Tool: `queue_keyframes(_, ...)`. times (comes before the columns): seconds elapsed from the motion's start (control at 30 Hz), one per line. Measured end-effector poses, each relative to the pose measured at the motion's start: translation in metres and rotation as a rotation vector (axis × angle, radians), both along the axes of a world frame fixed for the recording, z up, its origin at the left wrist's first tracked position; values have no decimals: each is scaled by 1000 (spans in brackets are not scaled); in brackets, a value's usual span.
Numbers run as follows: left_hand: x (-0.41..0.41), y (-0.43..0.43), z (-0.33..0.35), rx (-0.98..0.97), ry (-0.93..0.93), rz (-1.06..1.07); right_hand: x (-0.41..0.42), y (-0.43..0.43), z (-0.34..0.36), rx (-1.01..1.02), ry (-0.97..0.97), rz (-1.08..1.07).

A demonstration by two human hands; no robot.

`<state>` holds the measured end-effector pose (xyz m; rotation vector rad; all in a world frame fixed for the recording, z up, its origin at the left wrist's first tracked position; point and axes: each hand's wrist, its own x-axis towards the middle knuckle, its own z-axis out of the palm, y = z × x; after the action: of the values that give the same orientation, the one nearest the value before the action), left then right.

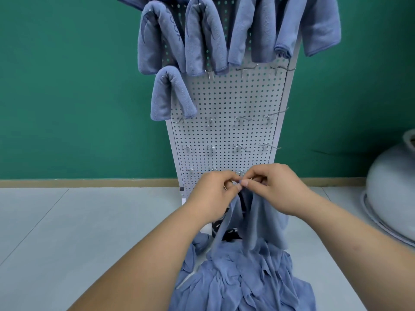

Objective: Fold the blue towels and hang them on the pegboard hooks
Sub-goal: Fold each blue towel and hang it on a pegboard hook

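Note:
A white pegboard [226,102] stands upright against the green wall, with several folded blue towels [204,39] draped over its upper hooks and one lower at the left [170,95]. Bare metal hooks [242,120] fill the rows below. In front of the board's base, my left hand [215,194] and my right hand [276,187] meet, each pinching the top edge of one blue towel [258,218] that hangs down from my fingers. Beneath it a crumpled pile of blue towels [242,281] lies on the floor.
The floor is pale grey tile [78,232] with a wooden skirting strip along the wall. A large light grey rounded basin [390,194] sits tipped over at the right edge. Something dark shows behind the hanging towel near the board's foot.

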<state>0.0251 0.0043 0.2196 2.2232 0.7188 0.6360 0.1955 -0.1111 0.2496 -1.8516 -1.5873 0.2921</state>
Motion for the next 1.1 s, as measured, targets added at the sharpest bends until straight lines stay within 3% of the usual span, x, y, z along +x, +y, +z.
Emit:
queue_keyframes(0.43,-24,30,12,-7,-24,326,39,-17,1,-141,48,-82)
queue_keyframes(0.77,-54,66,5,-91,-100,621,78,-33,-4,-189,-117,-331)
queue_keyframes(0.87,-54,64,3,-81,-61,618,77,-34,-3,-112,-23,-343)
queue_keyframes(1.0,-47,61,-1,-196,-105,515,59,-28,3,14,393,-225)
queue_keyframes(1.1,-41,52,3,-295,-156,363,42,-24,10,-1,505,-130)
